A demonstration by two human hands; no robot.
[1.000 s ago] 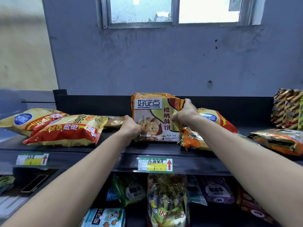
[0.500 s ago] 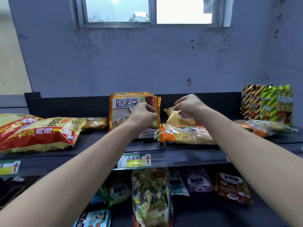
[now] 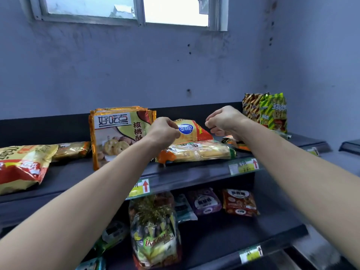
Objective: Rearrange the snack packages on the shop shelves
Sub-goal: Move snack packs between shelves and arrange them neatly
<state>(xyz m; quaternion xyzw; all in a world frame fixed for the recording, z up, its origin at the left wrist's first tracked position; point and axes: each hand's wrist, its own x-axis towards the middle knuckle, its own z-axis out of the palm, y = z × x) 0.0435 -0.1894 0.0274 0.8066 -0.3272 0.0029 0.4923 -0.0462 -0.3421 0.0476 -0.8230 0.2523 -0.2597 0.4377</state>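
The left hand (image 3: pixel 163 134) curls its fingers at the left edge of the yellow bag (image 3: pixel 191 131); I cannot tell whether they pinch it. The right hand (image 3: pixel 224 119), curled on nothing, hangs just right of the bag. The slick, puffy foil bag may slip off the soft bread pack (image 3: pixel 196 151) beneath the fingers. A knock from the left knuckles could topple the stiff, upright biscuit packs (image 3: pixel 116 133).

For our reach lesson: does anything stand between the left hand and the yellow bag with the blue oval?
Nothing visible does. The left hand is right at the yellow bag; the flat orange-ended pack lies below and in front of it, not between.
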